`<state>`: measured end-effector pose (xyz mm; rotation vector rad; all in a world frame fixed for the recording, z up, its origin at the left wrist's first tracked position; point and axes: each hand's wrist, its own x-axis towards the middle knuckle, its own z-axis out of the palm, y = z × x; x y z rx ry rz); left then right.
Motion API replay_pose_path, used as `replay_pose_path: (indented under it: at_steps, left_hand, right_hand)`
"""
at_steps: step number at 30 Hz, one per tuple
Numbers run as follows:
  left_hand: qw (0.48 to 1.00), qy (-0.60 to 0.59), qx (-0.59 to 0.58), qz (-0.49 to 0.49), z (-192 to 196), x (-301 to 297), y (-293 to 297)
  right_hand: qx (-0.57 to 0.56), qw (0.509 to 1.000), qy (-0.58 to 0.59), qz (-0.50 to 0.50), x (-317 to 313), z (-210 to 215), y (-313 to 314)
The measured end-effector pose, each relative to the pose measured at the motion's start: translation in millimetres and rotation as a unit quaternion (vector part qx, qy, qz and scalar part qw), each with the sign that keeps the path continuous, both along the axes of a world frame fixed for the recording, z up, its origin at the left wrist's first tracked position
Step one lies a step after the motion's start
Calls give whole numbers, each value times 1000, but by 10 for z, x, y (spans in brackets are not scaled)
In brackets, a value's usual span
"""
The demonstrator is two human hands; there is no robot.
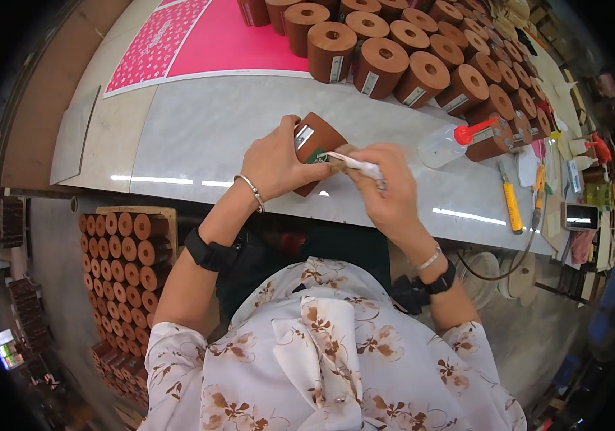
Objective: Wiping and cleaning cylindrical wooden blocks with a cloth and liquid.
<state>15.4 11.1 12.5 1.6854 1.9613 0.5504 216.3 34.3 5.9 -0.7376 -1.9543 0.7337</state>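
My left hand (276, 159) is closed around a reddish-brown wooden cylinder (329, 133), tilted on its side just over the grey tabletop. A silvery metal strip and a dark green patch show on the cylinder's curved side. My right hand (385, 183) pinches a white, crumpled, cloth-like piece (366, 169). Its narrow pale tip meets the green patch, close to my left thumb. Whether that piece wraps a tool or a fingertip cannot be made out. The cylinder's lower part is partly covered by my left hand.
Rows of similar holed cylinders (383, 57) stand at the far right, beside a pink printed sheet (243, 39). A clear squeeze bottle with a red nozzle (442, 147) and a yellow-handled tool (512, 205) lie to the right. More cylinders (124, 269) are stacked low at left.
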Motion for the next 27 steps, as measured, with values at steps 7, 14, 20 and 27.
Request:
replay_pose_path:
  at_steps: [7,14,20,27]
  left_hand:
    - [995,-49,83,4,-319,-1,-282]
    - [964,-156,198,83,-741,30,-443]
    - [975,-61,199,72,-547,193,-423]
    - [965,-5,260,39,-611,224,-443]
  right_hand:
    - [0,999,26,-42,-168,-285,294]
    - [196,980,-8,29,-610,-251,-156]
    - [138,984,-82,-74,-391,-326,326]
    - [159,977,-98,-104,-389,-149,420]
